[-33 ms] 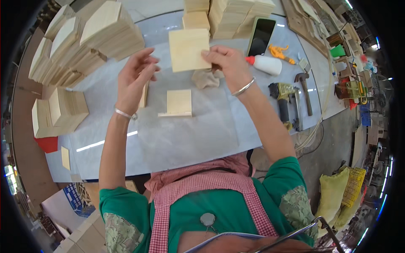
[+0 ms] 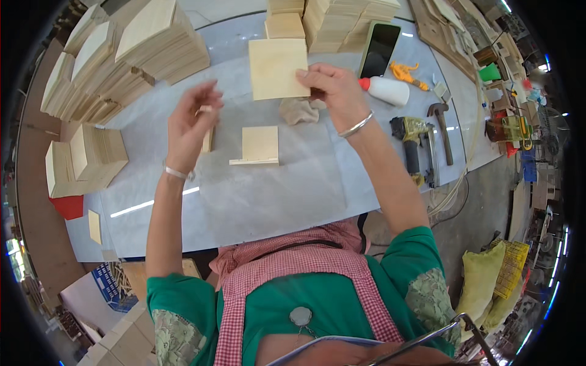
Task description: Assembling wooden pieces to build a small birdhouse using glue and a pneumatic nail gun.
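Observation:
My right hand point(image 2: 337, 91) pinches a thin, pale square wooden board point(image 2: 279, 69) by its right edge, raised over the far middle of the table. To its left, my left hand point(image 2: 192, 122) hovers with fingers apart and nothing in it, slightly smeared by motion. A narrow wooden piece point(image 2: 209, 139) shows partly behind that hand. Between my forearms lies a small square board point(image 2: 260, 143) with a thin strip point(image 2: 254, 161) along its near edge. A crumpled beige cloth point(image 2: 299, 111) rests just below the held board.
Stacks of wooden boards point(image 2: 160, 43) fill the far left, with more stacks point(image 2: 342, 24) at the back. On the right are a phone point(image 2: 381, 50), a white bottle with a red cap point(image 2: 389, 91), an orange tool point(image 2: 409, 75), a nail gun point(image 2: 413, 149) and a hammer point(image 2: 442, 131).
My right hand and the board in it have shifted slightly to the right and away from me. My left hand has turned a little, its fingertips moving left.

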Tool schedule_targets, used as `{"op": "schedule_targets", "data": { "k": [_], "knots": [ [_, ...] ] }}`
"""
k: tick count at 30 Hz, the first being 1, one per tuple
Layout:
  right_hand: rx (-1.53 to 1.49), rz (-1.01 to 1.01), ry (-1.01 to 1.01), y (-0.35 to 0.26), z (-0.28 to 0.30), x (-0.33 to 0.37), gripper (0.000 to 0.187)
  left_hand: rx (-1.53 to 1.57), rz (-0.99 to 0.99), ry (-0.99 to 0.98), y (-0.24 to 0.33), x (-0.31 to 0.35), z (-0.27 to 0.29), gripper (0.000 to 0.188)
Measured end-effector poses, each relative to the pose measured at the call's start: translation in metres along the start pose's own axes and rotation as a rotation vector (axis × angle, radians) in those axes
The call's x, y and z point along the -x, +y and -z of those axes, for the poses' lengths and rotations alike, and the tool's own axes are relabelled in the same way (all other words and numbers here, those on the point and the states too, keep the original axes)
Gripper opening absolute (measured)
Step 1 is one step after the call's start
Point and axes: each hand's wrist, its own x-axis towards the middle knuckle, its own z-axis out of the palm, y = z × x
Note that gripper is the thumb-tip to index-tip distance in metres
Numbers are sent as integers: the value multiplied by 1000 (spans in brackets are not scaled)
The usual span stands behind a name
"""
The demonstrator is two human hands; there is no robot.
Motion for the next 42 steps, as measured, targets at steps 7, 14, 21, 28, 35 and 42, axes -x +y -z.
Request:
{"op": "schedule_targets", "data": {
  "k": [7, 14, 21, 28, 35, 42],
  "knots": [
    [-197, -35, -23, 19, -12, 23, 11, -107, 36, -12, -82, 87, -27, 32],
    [-180, -54, -37, 30, -24, 33, 12, -136, -38, 213, -95, 85, -62, 20],
    [-135, -52, -77, 31, -24, 38, 17, -335, -332, 293, -47, 80, -57, 60],
    [-119, -61, -119, 35, -27, 38, 14, -647, -591, 260, -40, 74, -53, 46],
    [-85, -110, -145, 42, -27, 35, 15, -649, -562, 311, -43, 74, -58, 29],
    [60, 98, -51, 57, -21, 38, 22, -554, -562, 356, -47, 72, -62, 30]
  ]
}}
